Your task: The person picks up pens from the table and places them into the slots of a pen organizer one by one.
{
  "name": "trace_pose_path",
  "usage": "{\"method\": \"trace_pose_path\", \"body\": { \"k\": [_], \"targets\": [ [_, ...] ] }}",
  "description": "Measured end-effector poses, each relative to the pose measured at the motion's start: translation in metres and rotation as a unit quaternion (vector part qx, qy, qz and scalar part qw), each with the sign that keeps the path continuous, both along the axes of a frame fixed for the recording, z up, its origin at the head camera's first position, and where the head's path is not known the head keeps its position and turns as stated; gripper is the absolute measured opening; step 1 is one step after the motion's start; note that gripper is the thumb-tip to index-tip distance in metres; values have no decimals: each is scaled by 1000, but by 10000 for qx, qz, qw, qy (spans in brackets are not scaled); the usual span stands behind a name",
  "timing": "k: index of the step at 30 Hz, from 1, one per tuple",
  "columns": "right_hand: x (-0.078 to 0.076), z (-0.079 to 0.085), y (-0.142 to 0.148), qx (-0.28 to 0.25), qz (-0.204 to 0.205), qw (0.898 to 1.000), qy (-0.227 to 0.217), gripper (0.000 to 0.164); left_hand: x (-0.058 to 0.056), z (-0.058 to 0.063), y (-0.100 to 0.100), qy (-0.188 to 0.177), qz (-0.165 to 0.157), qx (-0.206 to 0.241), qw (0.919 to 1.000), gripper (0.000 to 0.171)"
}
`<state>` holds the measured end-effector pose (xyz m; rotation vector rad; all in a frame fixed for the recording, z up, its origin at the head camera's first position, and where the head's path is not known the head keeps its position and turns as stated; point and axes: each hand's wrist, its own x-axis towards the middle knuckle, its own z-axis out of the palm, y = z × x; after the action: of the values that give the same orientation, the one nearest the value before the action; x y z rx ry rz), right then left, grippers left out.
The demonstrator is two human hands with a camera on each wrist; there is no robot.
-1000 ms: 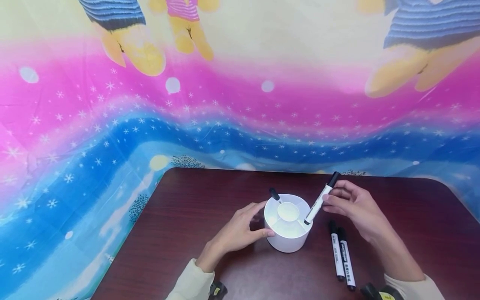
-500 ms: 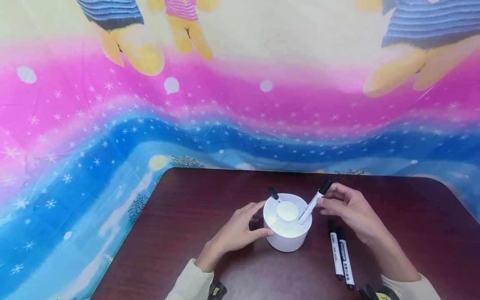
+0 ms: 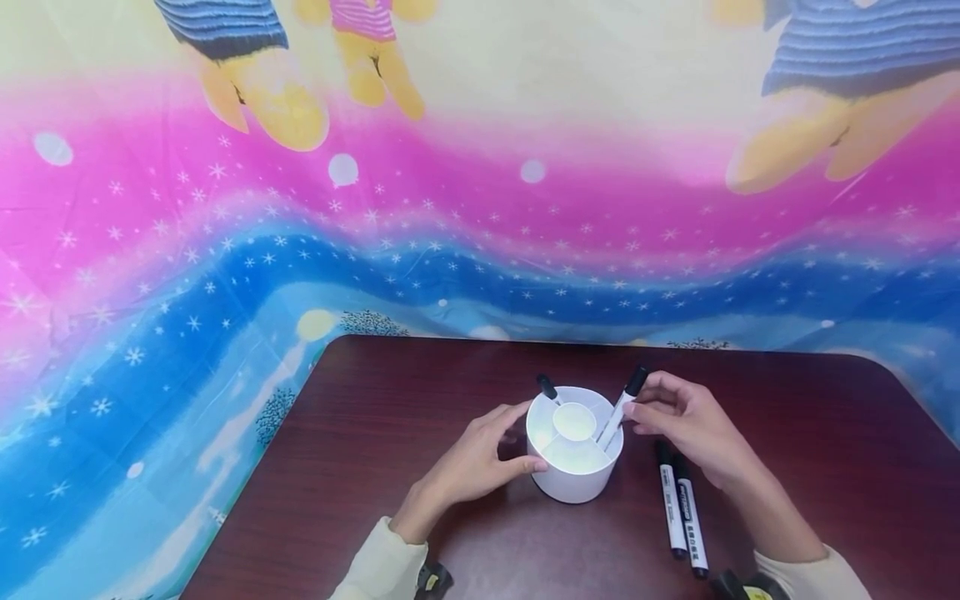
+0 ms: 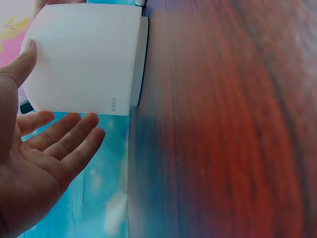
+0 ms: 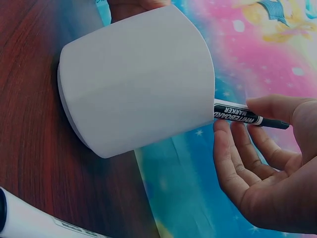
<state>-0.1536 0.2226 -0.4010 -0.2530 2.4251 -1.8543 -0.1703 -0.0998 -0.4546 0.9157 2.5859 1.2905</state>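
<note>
Left hand: I see it gripping the white compartmented pen organizer, upright on the wood-grain table | Right hand: I see it pinching a tilted whiteboard marker, cap up, lower end inside the organizer's right compartment | black-capped pen leaning at back-left | two markers lying side by side, right of the organizer

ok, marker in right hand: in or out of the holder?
Partly in: the marker dips into the white holder, its black cap sticks out, and the right hand pinches the marker.
</note>
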Motion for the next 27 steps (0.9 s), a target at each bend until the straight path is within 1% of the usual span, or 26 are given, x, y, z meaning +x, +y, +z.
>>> {"method": "trace_pose_path", "body": {
  "k": [7,10,14,19,23,27],
  "targets": [
    [0,-2,-2,129,-41,9999,-49,32,0,0,0,71,6,-33,10000,83],
    [0,-2,-2,162,-14,9999,-39,35,0,-1,0,42,47,-74,10000,84],
    [0,-1,1,133,45,9999,48,39,0,-1,0,15,92,-112,9999,84],
    [0,1,6,102,74,9998,131,37,1,-1,0,49,93,-87,9999,84],
    [0,1,7,103,120,9998,115,37,1,-1,1,76,101,-105,9999,83],
    [0,2,9,130,119,9998,100,39,1,-2,1,56,153,-230,9996,90]
  ]
}}
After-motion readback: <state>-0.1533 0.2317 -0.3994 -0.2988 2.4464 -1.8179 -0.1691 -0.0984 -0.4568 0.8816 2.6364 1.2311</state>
